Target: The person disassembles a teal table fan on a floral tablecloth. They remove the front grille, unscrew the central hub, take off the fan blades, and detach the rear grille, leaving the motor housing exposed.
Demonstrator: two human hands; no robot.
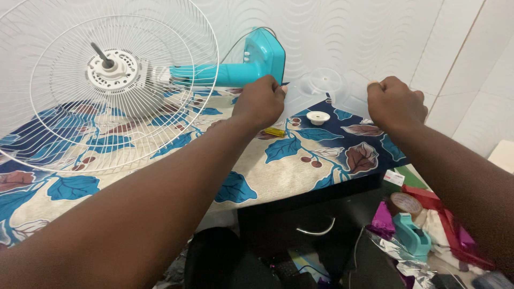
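You hold a clear plastic fan blade [321,88] between both hands above the bench [251,176].

Your left hand [259,101] is closed on the blade's left edge and your right hand [395,101] is closed on its right edge, keeping it raised near the wall. Just below it, a white round cap [318,117] and a small yellow piece [274,131] lie on the leaf-patterned cloth [160,155]. The teal fan body [251,61], with its white wire guard [101,80], lies to the left.
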